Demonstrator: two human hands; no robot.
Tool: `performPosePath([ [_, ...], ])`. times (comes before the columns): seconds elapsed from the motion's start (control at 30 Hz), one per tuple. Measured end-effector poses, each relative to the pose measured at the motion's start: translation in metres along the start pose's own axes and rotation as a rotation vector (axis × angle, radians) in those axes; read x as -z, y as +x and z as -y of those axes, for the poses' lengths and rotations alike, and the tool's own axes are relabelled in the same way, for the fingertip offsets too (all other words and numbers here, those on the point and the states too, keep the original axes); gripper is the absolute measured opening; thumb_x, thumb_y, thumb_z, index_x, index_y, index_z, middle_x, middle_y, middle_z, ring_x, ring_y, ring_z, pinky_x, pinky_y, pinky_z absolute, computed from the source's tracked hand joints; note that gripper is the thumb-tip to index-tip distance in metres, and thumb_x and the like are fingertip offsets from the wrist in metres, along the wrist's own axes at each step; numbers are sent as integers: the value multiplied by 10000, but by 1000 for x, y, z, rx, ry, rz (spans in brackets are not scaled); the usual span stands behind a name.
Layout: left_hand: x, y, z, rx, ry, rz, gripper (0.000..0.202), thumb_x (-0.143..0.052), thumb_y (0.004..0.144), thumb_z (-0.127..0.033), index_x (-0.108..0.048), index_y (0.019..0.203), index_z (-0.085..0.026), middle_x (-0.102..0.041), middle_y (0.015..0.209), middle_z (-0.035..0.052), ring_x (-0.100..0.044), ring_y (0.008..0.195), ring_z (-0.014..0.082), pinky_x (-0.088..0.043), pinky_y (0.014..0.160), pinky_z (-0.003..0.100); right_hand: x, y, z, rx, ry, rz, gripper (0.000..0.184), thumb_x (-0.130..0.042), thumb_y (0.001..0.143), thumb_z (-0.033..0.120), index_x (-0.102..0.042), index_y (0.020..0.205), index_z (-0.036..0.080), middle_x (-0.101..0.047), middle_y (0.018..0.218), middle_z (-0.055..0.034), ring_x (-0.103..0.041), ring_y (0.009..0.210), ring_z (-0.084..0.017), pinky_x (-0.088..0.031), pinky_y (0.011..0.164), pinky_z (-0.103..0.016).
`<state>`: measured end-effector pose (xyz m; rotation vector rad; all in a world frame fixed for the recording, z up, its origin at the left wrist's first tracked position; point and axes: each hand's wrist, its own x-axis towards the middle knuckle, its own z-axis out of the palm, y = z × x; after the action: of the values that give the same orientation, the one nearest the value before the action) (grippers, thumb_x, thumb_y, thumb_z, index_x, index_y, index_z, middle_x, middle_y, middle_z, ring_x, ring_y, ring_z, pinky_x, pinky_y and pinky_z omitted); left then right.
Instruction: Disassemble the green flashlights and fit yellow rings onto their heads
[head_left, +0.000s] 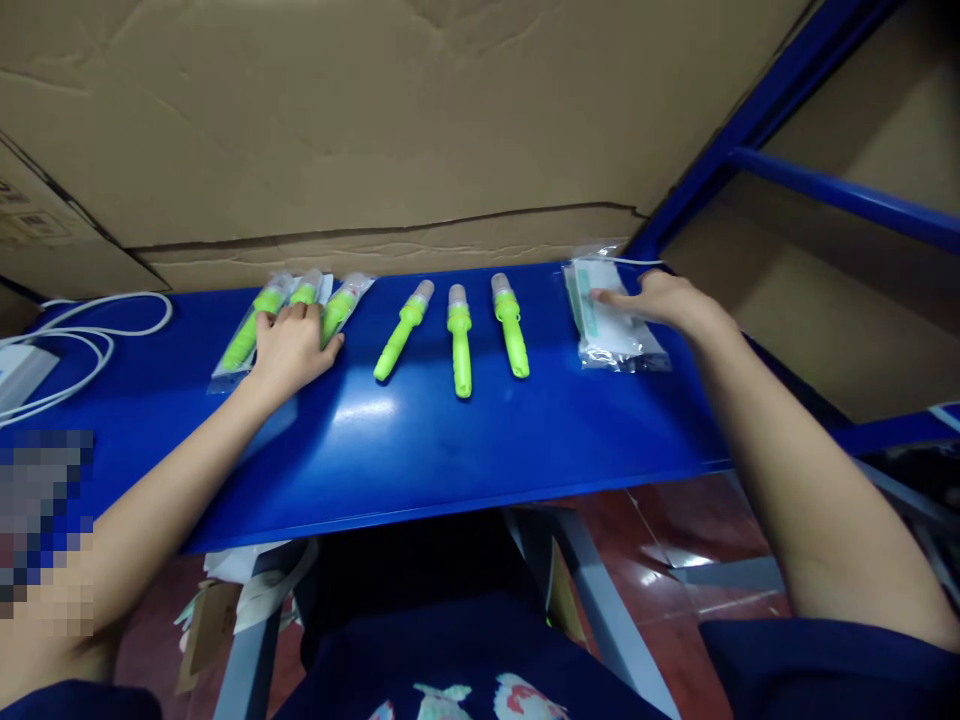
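Note:
My left hand lies flat with fingers spread on three bagged green pens at the back left of the blue table. Three unbagged green pens with clear caps lie side by side in the middle, untouched. My right hand rests on a stack of clear plastic bags at the back right, its fingers stretched out over the top bag and pointing left.
White cables and a white box sit at the table's left end. Cardboard sheets stand behind the table. A blue metal frame runs along the right side. Red floor with scraps shows below.

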<state>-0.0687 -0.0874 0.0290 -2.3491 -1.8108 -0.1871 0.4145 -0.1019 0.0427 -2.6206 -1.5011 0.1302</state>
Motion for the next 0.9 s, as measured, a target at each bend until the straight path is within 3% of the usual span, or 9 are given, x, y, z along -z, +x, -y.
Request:
performPosePath([
  [0.1,1,6,-6,4,89,3,471,-512,993,-450,-672,1272,-105,-736,1274,290,-668,1265,478,-450,1095,649,-6,4,7,-66,-78,141,875,-773,944,585,-554,1513,-42,-661,1372,-396,-697,1209,-388,-486,830,-417],
  [0.23,6,4,-17,-15,113,22,406,-576,962,-441,-700,1183,-124,-771,1206,255,-707,1210,465,-464,1089,635,-10,21,-4,-42,-78,137,797,-821,935,451,-557,1554,25,-651,1445,-349,-670,1297,-381,-493,899,-420],
  [0.33,12,-4,-27,18,64,72,494,-553,982,-509,-682,1219,-95,-775,1192,270,-729,1184,465,-514,1060,596,-7,28,-12,-42,-10,84,794,-824,946,396,-525,1602,62,-622,1503,-328,-647,1361,-354,-492,970,-404],
  [0.47,17,-11,-30,78,-2,147,529,-521,987,-461,-639,1317,-65,-724,1301,315,-734,1179,499,-590,950,562,2,9,1,-60,65,-118,843,-744,999,482,-435,1643,35,-487,1595,-393,-493,1535,-409,-434,1134,-508],
  [0.57,16,-9,-22,96,-59,140,421,-505,977,-378,-679,1238,-97,-766,1185,263,-761,1130,466,-602,943,535,9,-16,25,93,108,-249,715,-619,1072,429,-436,1627,18,-460,1620,-373,-468,1541,-432,-397,1190,-538],
  [0.67,13,-8,-15,86,-106,106,359,-545,948,-363,-709,1165,-129,-786,1012,184,-778,1062,418,-604,956,509,12,-37,54,325,116,-277,628,-573,1075,367,-476,1585,13,-475,1614,-333,-466,1541,-402,-401,1215,-490],
  [0.77,13,-12,-17,75,-121,97,411,-559,955,-368,-695,1238,-103,-784,1104,217,-766,1107,448,-603,966,539,7,-51,91,589,126,-261,472,-496,1091,352,-589,1484,109,-588,1517,-247,-533,1473,-353,-403,1228,-477],
  [0.9,21,-24,-28,76,-75,146,433,-501,1003,-339,-638,1332,-92,-740,1310,252,-734,1217,458,-606,975,523,-9,-63,156,927,119,-213,360,-499,1087,327,-677,1342,147,-641,1454,-228,-567,1412,-412,-442,1167,-584],
])
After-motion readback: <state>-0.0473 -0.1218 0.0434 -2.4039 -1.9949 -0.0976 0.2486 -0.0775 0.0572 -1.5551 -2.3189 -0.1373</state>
